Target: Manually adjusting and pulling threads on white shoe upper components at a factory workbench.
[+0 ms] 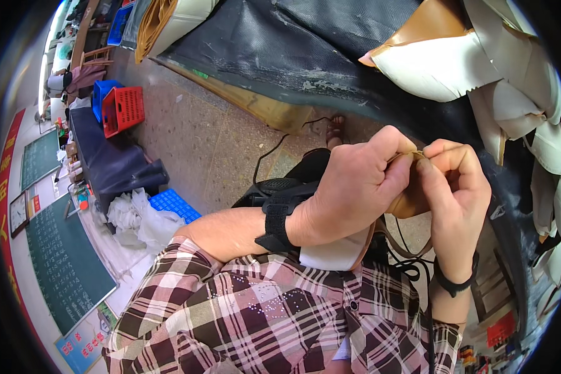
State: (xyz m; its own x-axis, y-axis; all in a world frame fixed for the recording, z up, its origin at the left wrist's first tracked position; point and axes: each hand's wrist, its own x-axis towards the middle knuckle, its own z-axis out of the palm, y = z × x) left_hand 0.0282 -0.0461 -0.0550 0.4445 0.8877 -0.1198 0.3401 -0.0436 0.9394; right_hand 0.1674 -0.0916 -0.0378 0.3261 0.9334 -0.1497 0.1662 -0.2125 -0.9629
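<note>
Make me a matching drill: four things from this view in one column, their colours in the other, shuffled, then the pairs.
Things:
1. crate on the floor
2. wrist strap on the left hand
3. leather strip pinched by both hands, right hand included
4. shirt

Colours:
A. tan
B. pink and brown plaid
C. red
D. black

Pairs: 1-C, 2-D, 3-A, 4-B

The left hand and right hand cover most of the tan leather piece; only slivers show. At two o'clock, stacked white cut pieces run off-frame.
</note>
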